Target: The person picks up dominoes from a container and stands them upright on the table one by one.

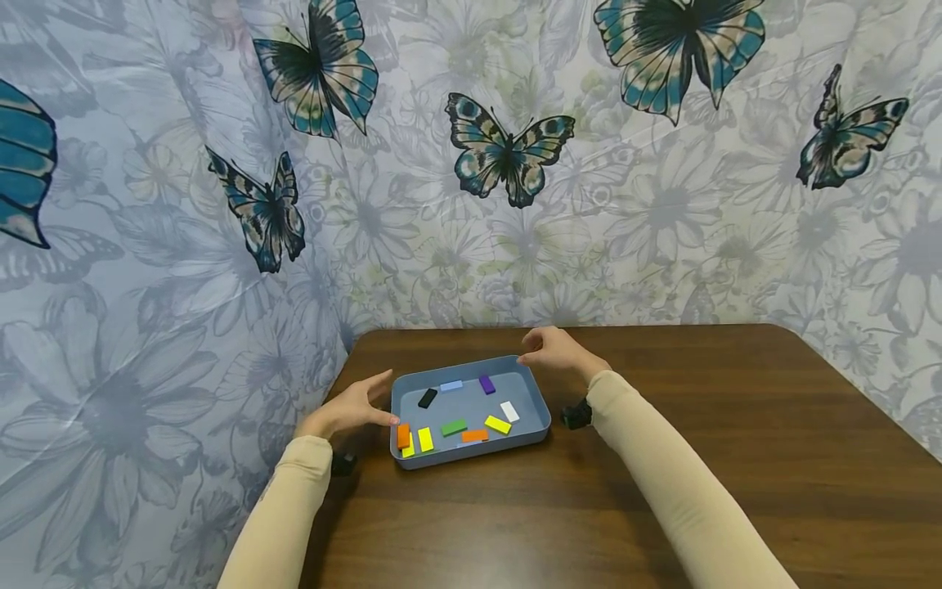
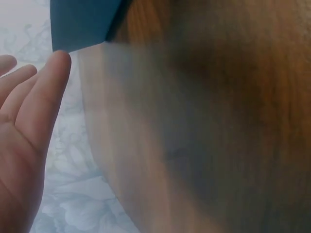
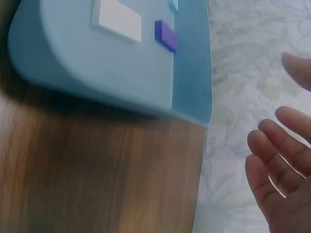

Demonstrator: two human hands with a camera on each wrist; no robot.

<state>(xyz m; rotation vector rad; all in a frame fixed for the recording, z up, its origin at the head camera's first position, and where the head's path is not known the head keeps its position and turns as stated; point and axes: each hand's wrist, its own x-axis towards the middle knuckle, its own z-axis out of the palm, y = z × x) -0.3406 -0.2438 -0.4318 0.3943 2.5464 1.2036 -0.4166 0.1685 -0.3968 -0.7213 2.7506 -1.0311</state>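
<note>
A shallow blue-grey tray (image 1: 471,455) sits on the table with several small flat blocks in it. My left hand (image 1: 349,411) is at its left side, fingers spread and thumb tip at the rim beside an orange block (image 1: 402,435). In the left wrist view a fingertip (image 2: 60,59) meets the tray's lower corner. By the far right corner is my right hand (image 1: 561,352), whose fingers look loosely bent and hold nothing in the right wrist view. Inside lie a black block (image 1: 427,398), a purple block (image 1: 486,384), a white block (image 1: 509,411) and a green block (image 1: 453,427).
The brown wooden table (image 1: 706,458) reaches back to a wall covering (image 1: 412,245) printed with flowers and butterflies. More wallpaper-like covering runs along the left side. A dark wrist device (image 1: 576,414) hangs under the right wrist.
</note>
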